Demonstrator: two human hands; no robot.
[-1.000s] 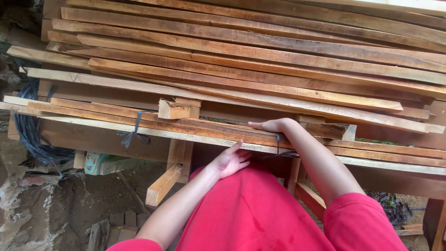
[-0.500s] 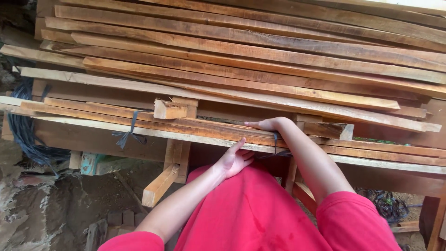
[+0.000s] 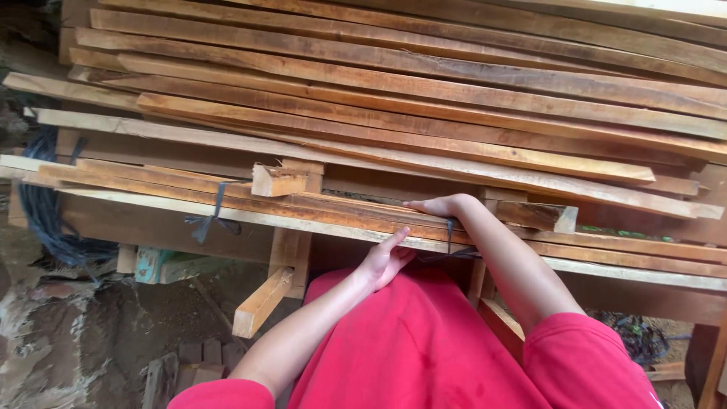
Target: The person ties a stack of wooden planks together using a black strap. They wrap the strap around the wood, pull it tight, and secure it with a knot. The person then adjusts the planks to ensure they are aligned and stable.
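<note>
Bundle of wooden slats (image 3: 333, 208) lying along the near edge of the desk (image 3: 644, 276), long axis running left to right, ends pointing to either side. The right hand (image 3: 439, 206) curls over the bundle's top beside a dark strap (image 3: 449, 235), apparently steadying it. The left hand (image 3: 385, 261) is open, fingertips touching the bundle's near face from below.

The long planks (image 3: 424, 98) are cut off at the right edge; the right hand (image 3: 439, 206) hides its fingertips behind the bundle (image 3: 333, 212).
</note>
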